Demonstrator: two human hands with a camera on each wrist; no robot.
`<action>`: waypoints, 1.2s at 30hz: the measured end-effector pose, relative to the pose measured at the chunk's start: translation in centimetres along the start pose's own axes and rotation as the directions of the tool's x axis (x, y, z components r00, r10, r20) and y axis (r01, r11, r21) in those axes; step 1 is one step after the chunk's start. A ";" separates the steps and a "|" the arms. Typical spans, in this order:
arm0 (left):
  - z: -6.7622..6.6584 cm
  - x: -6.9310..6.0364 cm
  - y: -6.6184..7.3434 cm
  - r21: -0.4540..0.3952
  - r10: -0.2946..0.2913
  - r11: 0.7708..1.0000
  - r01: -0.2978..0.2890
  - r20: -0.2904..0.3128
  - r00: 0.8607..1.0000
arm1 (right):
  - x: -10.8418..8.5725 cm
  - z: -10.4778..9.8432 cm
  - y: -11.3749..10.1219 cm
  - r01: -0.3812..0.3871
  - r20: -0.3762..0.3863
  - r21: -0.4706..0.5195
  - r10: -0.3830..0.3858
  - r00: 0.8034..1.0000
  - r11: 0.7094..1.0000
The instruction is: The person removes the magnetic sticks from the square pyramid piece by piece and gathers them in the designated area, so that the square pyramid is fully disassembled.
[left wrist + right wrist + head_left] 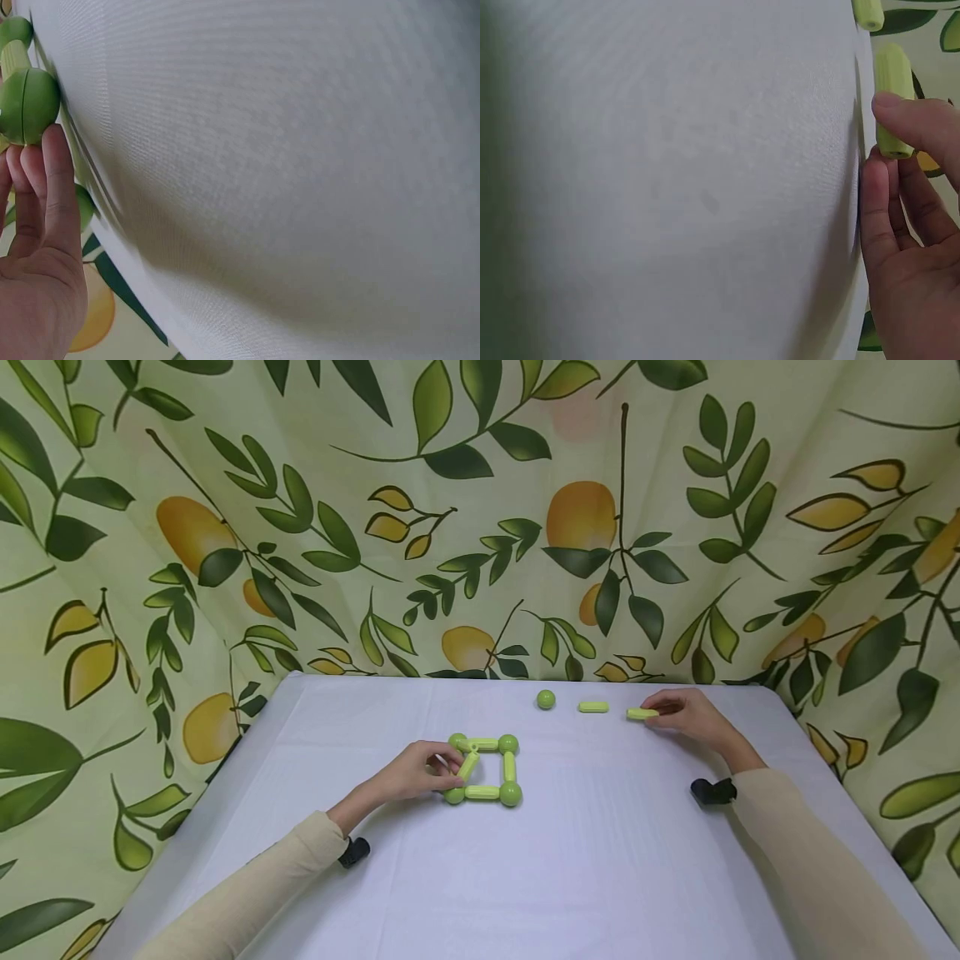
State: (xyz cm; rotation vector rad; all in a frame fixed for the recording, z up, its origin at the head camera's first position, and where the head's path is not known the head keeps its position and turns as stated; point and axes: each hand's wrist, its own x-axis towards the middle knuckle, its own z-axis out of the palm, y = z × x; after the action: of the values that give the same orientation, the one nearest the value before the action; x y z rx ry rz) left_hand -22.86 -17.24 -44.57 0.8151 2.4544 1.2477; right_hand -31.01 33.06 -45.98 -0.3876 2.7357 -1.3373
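Observation:
A square of light green rods and darker green balls (510, 793) lies left of the table's middle. My left hand (412, 770) grips its left side at the near-left ball (454, 795), where a slanted rod (468, 766) rises from the corner. In the left wrist view, the fingers of my left hand (45, 225) touch a green ball (30, 106). At the back right, my right hand (686, 714) pinches a light green rod (640, 714). The right wrist view shows my right hand (915, 217) with thumb and fingers on that rod (894, 75).
Left of my right hand, another light green rod (594, 707) and a loose green ball (546, 699) lie near the back edge of the white table (570, 877). A leaf-and-fruit patterned curtain (480, 510) hangs behind and beside the table.

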 end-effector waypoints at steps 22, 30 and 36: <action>0.0 0.0 -0.2 0.005 0.008 1.000 -0.008 0.001 1.000 | 1.8 0.6 -0.4 0.014 -0.035 -0.085 -0.017 0.999 0.996; 0.0 0.0 0.0 0.007 0.005 1.000 -0.005 0.000 1.000 | 1.5 0.6 -0.8 0.004 -0.020 -0.092 -0.006 1.000 0.996; 0.1 -0.1 0.0 0.008 0.005 1.000 -0.005 -0.004 1.000 | 1.4 0.5 -0.9 0.000 -0.015 -0.098 -0.002 1.000 0.995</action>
State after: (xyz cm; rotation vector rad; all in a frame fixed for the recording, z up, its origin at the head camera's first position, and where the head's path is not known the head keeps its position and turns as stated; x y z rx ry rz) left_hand -22.73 -17.24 -44.57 0.8222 2.4640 1.2427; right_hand -32.11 31.80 -45.53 -0.3869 2.8217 -1.2140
